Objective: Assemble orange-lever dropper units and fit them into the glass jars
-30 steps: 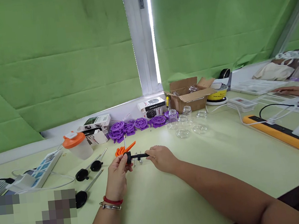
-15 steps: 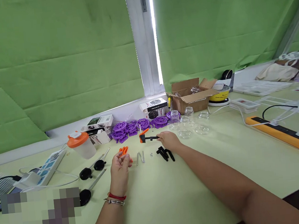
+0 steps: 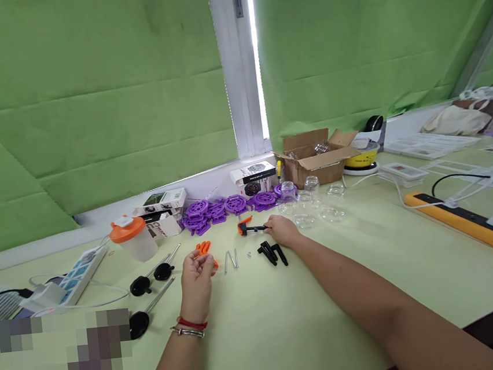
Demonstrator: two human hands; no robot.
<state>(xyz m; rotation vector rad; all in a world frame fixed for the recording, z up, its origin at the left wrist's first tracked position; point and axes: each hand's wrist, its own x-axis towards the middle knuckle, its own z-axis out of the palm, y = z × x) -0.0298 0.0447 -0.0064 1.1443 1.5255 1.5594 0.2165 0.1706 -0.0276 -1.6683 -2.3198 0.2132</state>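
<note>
My right hand (image 3: 282, 231) pinches the end of a black handle-like part (image 3: 257, 228), held level above the table. At its far end sits an orange clip-like piece (image 3: 245, 222), with a thin rod sticking up beside it. My left hand (image 3: 197, 274) is closed, its fingertips on an orange plastic piece (image 3: 215, 263) that the fingers mostly hide. Just beyond it lie several small orange pieces (image 3: 203, 247). Between the hands are metal pins (image 3: 231, 260) and tiny metal bits (image 3: 248, 255). Several black handle parts (image 3: 272, 253) rest below my right hand.
Purple wheel-shaped parts (image 3: 235, 204) line the back. Clear glass-like jars (image 3: 305, 198) stand right of them, before a cardboard box (image 3: 316, 163). On the left are black discs with rods (image 3: 140, 286), an orange-lidded cup (image 3: 135, 240) and a power strip (image 3: 83, 273).
My right hand has moved slightly to the right with the black and orange part, whose orange end has turned a little. My left hand has hardly moved.
</note>
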